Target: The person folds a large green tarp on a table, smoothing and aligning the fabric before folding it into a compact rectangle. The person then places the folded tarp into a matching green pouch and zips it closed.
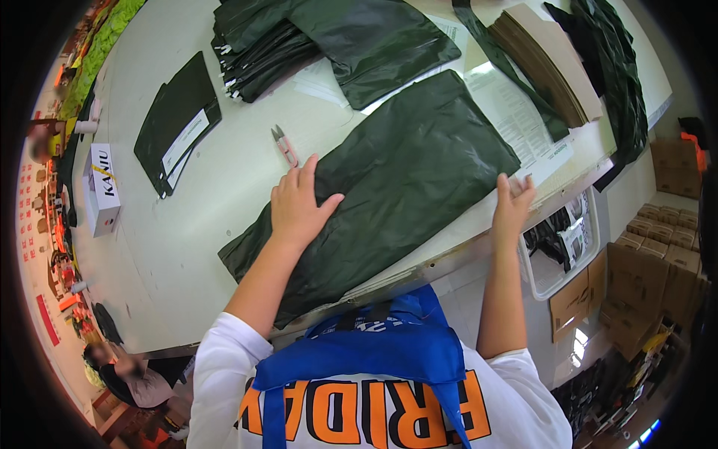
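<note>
A folded dark green garment (389,187), thin and slightly shiny, lies slantwise across the table's near edge. My left hand (297,203) rests flat on its left part, thumb spread away from the fingers. At the garment's right corner is my right hand (514,196); its fingertips touch the edge and its fingers stand a little apart. Just beyond my left fingertips lie small thread snips (285,147) with pink handles, blades pointing away from me.
At the far side sits a pile of similar dark green garments (359,45). Flat black packets (179,123) and a white box (102,187) lie left. Brown cardboard sheets (550,63) stand far right on printed papers (523,112). Below the table's right edge is a white bin (561,243), with cartons (643,280) beyond.
</note>
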The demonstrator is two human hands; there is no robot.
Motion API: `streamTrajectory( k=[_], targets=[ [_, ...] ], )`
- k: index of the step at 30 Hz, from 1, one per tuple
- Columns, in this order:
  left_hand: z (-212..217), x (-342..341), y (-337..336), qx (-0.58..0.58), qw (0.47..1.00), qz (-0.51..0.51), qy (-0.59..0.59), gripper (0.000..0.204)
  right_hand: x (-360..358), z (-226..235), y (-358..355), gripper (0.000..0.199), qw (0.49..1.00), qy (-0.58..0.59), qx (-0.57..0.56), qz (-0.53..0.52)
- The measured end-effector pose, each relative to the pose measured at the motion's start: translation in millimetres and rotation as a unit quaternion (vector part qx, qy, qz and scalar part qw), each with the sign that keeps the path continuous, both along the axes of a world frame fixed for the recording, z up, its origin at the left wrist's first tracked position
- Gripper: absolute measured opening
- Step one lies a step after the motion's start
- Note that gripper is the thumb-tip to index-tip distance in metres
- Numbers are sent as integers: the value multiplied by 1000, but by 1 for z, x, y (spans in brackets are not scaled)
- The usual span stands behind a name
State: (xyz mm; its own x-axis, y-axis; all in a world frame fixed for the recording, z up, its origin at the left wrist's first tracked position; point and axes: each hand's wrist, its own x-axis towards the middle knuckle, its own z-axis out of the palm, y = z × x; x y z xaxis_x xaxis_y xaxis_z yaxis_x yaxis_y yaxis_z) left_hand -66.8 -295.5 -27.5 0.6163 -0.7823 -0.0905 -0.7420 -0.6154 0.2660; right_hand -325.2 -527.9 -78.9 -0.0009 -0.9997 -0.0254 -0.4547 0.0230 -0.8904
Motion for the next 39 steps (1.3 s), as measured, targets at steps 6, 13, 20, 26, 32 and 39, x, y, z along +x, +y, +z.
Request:
streamTrajectory(
  k=[6, 13, 20, 26, 32, 39],
  targets=[
    [20, 27, 18, 120, 980, 36, 155, 72, 12, 2, 11, 41, 921, -236, 294, 96],
    [-3, 56, -105, -33, 973, -68, 219, 73, 35, 11, 24, 27, 911, -297, 286, 22],
    [-23, 52, -212, -65, 961, -6, 269, 48, 34, 12, 3, 33, 819, -432, 375, -38],
    [20, 52, -228, 21, 828, 82, 554, 44, 40, 12, 4, 36, 850, -461, 249, -53],
    [45, 43, -217, -82, 799, -20, 595, 46, 40, 18, 1, 34, 908, -404, 98, -57],
    [79, 60, -209, -4, 798, -117, 591, 49, 22, 63, -2, 42, 910, -297, 242, 161]
  ],
)
